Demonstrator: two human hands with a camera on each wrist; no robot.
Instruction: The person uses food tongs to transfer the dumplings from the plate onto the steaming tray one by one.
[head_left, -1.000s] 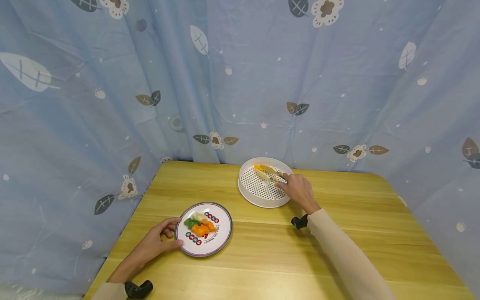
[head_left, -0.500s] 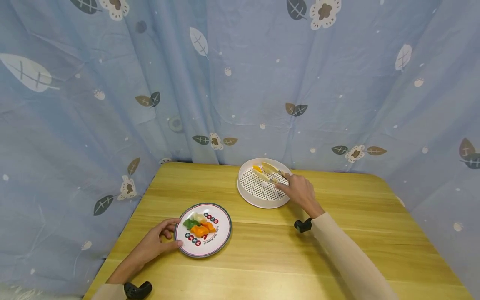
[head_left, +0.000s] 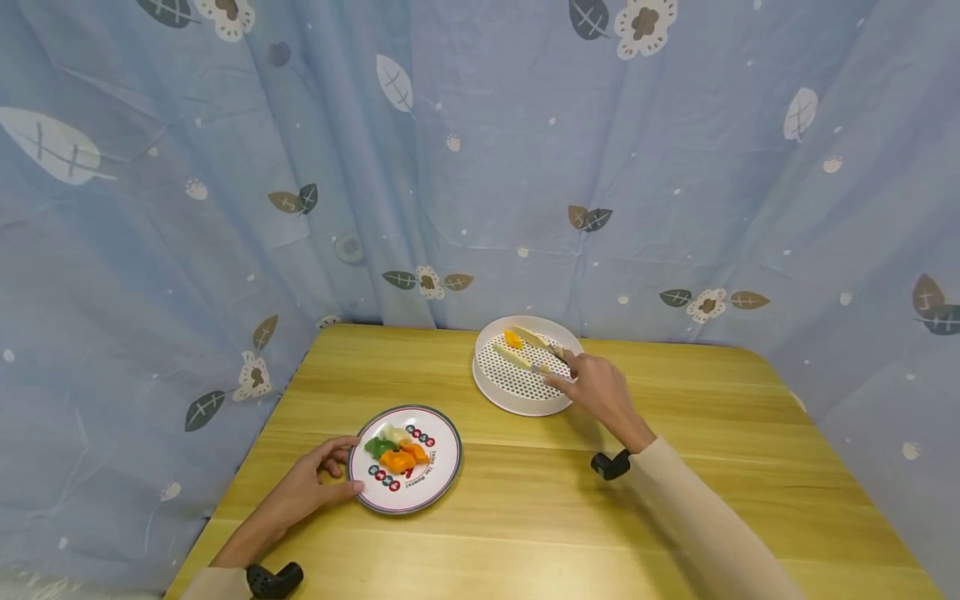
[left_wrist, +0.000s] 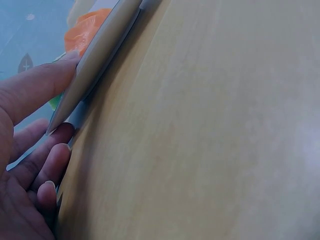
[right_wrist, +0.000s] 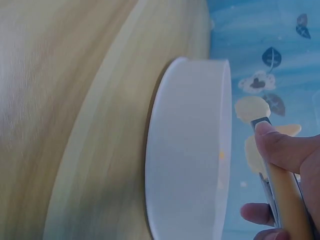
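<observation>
the right hand [head_left: 596, 390] grips a pair of tongs [head_left: 534, 350] reaching into the white perforated tray [head_left: 495, 392] at the back of the bench [head_left: 675, 500]. the tong tips stand slightly apart around or just beside a small orange piece [head_left: 513, 339] near the tray's far rim; whether they already pinch it cannot be told. in the right wrist view the thumb [right_wrist: 280, 147] presses along the tong handle [right_wrist: 285, 200] above the tray wall [right_wrist: 187, 150].

the left hand [head_left: 311, 483] holds the near left edge of the patterned plate [head_left: 435, 492], thumb on the rim and fingers curled beneath, as the left wrist view shows [left_wrist: 35, 95]. on the plate lie green, orange and pale pieces [head_left: 397, 452], bunched together.

the likely trouble is a weak pinch: the piece is small and sits close to the rim, so the tips could slide off or push it against the wall. if lifted loosely, it could drop onto the bench between tray and plate, which stand well apart.
</observation>
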